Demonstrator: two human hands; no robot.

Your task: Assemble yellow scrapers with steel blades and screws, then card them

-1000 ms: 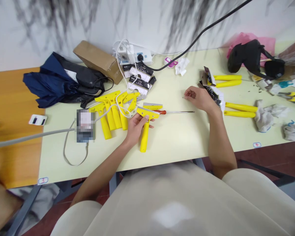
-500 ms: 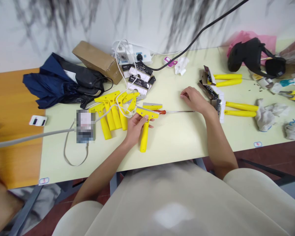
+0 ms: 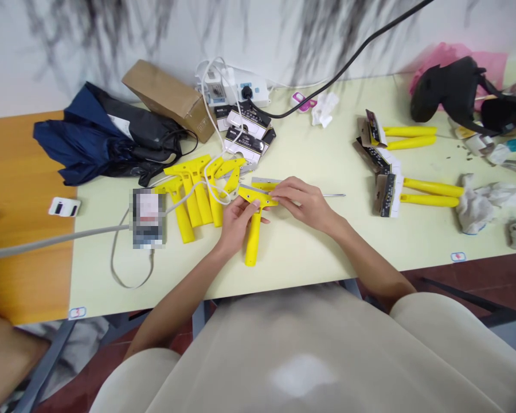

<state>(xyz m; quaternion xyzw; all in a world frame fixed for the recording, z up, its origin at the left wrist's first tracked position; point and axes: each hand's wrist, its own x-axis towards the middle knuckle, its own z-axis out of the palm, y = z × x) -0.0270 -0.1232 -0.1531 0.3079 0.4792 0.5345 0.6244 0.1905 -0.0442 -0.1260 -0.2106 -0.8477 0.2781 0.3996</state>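
My left hand (image 3: pixel 232 226) is closed around the neck of a yellow T-shaped scraper (image 3: pixel 252 241), its handle pointing down toward me. At the right end of the scraper's head, my right hand (image 3: pixel 308 205) has its fingertips pinched together; whatever small thing they may hold is hidden. Behind the head lies another yellow piece with a grey metal edge (image 3: pixel 263 182). A screwdriver's steel shaft (image 3: pixel 336 195) sticks out past my right hand, which covers the rest of it. Several more yellow scrapers (image 3: pixel 193 198) lie to the left.
Black-and-white boxes (image 3: pixel 244 143) and a power strip (image 3: pixel 258 92) stand behind. On the right are packaged yellow-handled scrapers (image 3: pixel 432 192) and a crumpled glove (image 3: pixel 470 206). A dark blue umbrella (image 3: pixel 86 135) and a cardboard box (image 3: pixel 167 100) are back left. White cable crosses the scraper pile.
My right hand has moved left and toward me, from above the screwdriver shaft to the scraper's head. The left hand keeps its hold on the scraper.
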